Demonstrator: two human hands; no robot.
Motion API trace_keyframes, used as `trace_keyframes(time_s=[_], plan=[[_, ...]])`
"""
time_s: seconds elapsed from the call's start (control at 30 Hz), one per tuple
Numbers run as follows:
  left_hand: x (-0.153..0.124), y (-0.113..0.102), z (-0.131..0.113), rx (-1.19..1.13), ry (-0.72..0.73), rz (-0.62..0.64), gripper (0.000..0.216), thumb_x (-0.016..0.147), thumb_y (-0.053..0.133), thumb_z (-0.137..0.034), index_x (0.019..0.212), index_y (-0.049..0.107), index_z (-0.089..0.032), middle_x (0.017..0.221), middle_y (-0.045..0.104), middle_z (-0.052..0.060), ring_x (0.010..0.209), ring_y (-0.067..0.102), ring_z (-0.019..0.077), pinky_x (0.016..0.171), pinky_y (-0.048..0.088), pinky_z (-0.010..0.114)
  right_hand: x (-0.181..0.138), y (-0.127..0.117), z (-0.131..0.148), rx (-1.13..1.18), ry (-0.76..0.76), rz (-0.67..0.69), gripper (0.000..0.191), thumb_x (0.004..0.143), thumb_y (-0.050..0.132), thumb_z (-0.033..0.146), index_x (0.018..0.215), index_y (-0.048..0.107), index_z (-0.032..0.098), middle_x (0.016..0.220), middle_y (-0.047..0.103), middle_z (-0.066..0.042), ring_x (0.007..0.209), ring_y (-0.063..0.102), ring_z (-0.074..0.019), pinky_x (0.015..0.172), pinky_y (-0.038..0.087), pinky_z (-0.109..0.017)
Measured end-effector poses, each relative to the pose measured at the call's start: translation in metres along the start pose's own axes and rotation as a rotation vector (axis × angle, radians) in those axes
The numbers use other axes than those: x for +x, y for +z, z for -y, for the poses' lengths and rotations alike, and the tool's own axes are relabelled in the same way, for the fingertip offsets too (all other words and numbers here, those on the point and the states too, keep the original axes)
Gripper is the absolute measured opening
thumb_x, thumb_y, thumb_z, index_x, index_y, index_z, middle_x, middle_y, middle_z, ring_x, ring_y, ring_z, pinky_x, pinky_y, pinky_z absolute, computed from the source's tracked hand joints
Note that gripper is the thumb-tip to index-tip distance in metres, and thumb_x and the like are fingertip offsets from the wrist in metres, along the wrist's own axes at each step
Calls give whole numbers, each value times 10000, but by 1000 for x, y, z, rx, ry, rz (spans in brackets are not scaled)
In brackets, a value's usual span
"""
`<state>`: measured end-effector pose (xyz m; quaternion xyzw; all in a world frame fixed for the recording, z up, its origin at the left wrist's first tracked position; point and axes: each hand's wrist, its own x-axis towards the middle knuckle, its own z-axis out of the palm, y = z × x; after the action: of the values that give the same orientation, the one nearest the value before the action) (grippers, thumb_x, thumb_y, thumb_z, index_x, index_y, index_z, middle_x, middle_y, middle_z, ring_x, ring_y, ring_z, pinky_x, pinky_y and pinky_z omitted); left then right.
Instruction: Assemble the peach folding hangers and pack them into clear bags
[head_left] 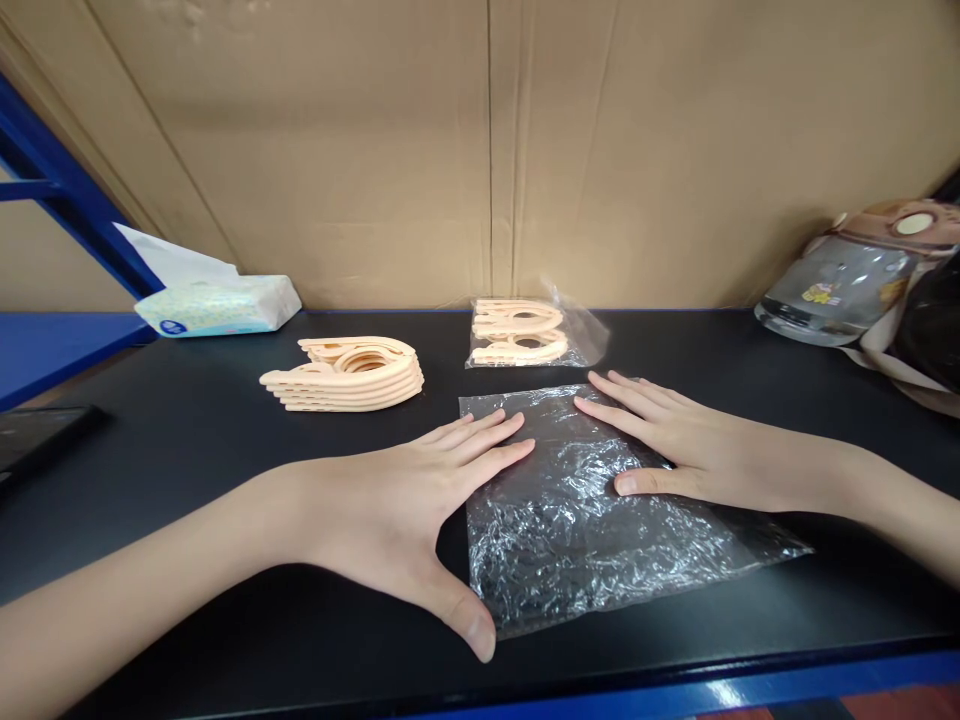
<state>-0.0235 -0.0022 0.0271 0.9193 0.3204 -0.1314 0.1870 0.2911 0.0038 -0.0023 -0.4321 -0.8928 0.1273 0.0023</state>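
A clear, crinkled plastic bag [577, 520] lies flat on the black tabletop. My left hand [405, 500] rests along the bag's left side, its fingertips on the plastic and its thumb stretched toward the near left corner. Across the upper right part of the bag, my right hand [690, 440] lies with its fingers spread. Behind my left hand is a stack of cream folding hangers [352, 385]. Farther back, similar cream hangers [517, 330] sit inside another clear bag [581, 335].
A tissue pack [225, 305] stands at the back left, near a blue metal frame [67, 170]. A dark flat device [45, 440] is at the left edge. To the far right stands a clear water bottle [840, 285] with a strap. Cardboard [337, 150] walls the back.
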Motion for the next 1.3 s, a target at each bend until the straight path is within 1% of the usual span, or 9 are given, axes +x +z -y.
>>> trace_keyframes(time_s=[0.1,0.27,0.43,0.6,0.8,1.03,1.3], plan=[[0,0,0,-8,-1,12,1215,658,638,-781,1553,-4,-266,1605,-100,77,1469,-19,390,1171,176,586,0,0,0,-7,2,21,802,876,510,641,1530,123,386,1615,14,-2,1457,19,-351,1146,157,-628],[0,0,1,-42,3,-2,1214,648,675,-750,1554,37,-254,1608,-75,95,1464,2,413,1160,180,614,0,0,-1,10,-12,-18,795,864,544,627,1523,164,398,1619,55,7,1457,61,-361,1151,175,-614],[1,-3,1,-96,-19,50,1219,651,690,-730,1548,-3,-282,1604,-132,55,1463,-67,399,1177,111,601,-1,-1,0,30,42,65,786,885,466,663,1531,109,392,1622,-36,31,1469,-20,-347,1162,88,-611],[1,-6,1,-131,-38,92,1210,658,678,-733,1544,-25,-304,1595,-184,13,1455,-131,389,1186,50,580,-1,-2,1,42,77,97,791,882,431,691,1532,81,405,1615,-114,69,1473,-74,-334,1177,42,-579],[3,-6,0,-153,-69,121,1224,642,679,-746,1534,-55,-340,1589,-213,-31,1443,-173,385,1180,26,600,0,0,-1,12,69,109,792,889,406,697,1531,29,423,1596,-206,84,1477,-91,-325,1176,43,-578],[2,-5,1,-171,-50,102,1229,633,697,-735,1535,-37,-340,1598,-187,-17,1442,-169,378,1181,29,599,0,0,-1,16,69,100,782,894,406,688,1530,39,420,1582,-255,74,1471,-65,-373,1161,76,-614],[1,-3,2,-167,-40,95,1221,644,687,-737,1535,-46,-338,1597,-189,-25,1447,-166,368,1185,14,588,-1,-1,2,24,103,112,791,884,407,702,1525,29,433,1560,-302,85,1465,-78,-388,1154,84,-627]])
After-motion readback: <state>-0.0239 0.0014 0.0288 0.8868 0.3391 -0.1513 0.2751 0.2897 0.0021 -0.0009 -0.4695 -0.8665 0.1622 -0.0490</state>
